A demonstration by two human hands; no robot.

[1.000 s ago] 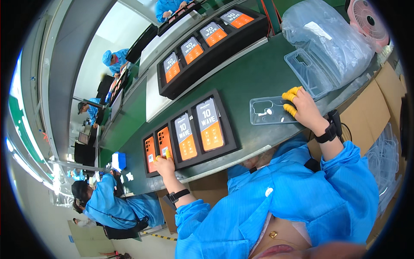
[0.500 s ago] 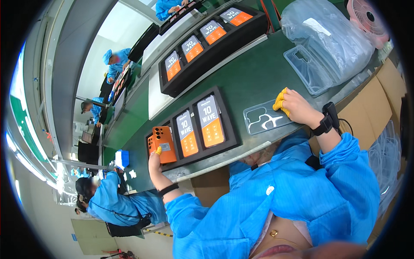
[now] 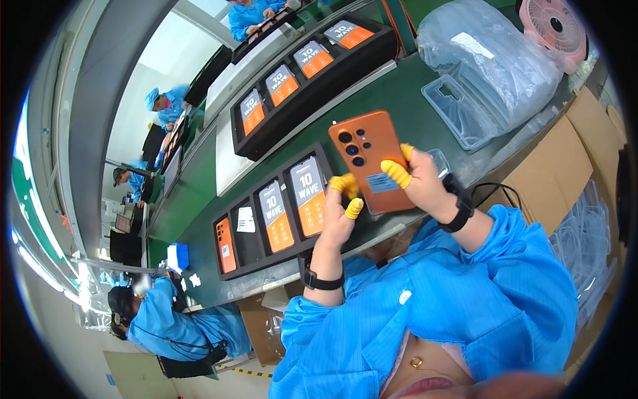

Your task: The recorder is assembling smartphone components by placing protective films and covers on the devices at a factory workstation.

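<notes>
An orange smartphone [image 3: 373, 143], camera side up, is tilted over the bench's front edge. My right hand [image 3: 425, 183] grips its right side, with the yellow-capped thumb across its back. Beside its left edge is my left hand [image 3: 337, 219], thumb and fingers apart; the yellow-capped fingers are smeared and close to or touching the phone. A clear phone case [image 3: 438, 159] lies mostly hidden behind the phone and right hand. To the left, a black foam tray [image 3: 292, 249] holds another orange phone [image 3: 226, 245] and two phones with grey-and-orange front films [image 3: 309, 193]. One slot shows a white label [image 3: 246, 219].
A second black tray [image 3: 312, 86] with several phones stands farther back. A clear plastic bag [image 3: 488, 60] and clear cases [image 3: 458, 113] lie at right, near a pink fan [image 3: 555, 30] and a cardboard box [image 3: 555, 166]. A co-worker [image 3: 173, 319] is at left.
The orange phone has moved from the near tray to the right, over the clear case. My right hand has left the case and taken hold of the phone; my left hand has followed rightward.
</notes>
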